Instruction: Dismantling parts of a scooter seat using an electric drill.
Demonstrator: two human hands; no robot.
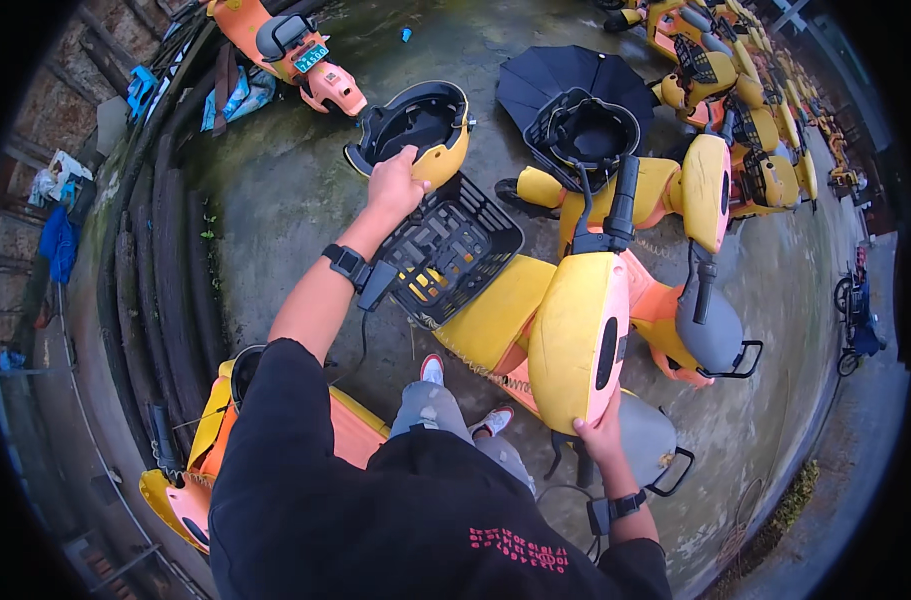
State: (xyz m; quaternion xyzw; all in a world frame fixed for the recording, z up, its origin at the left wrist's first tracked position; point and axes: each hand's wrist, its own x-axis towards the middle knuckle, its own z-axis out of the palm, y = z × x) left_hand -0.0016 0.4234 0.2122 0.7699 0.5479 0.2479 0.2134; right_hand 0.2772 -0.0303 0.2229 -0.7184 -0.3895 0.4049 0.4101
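Note:
My left hand [395, 185] grips a yellow helmet [442, 150] with a black lining, held above a black plastic basket [405, 300] on a yellow and pink scooter. My right hand [600, 435] has its fingers on the lower end of that scooter's yellow front panel [565, 350], near the grey seat [645, 430]. Just beyond, another yellow scooter [645, 190] has a basket with a second helmet [600, 130] in it, in front of an open dark umbrella [535, 75]. My feet show below the first basket.
A pink and orange scooter [330, 85] stands at the upper left, another [190, 505] at the lower left. Dark logs [160, 260] line the left side. Rows of yellow scooters [750, 140] fill the upper right; a dark wheeled vehicle [855, 310] is at far right.

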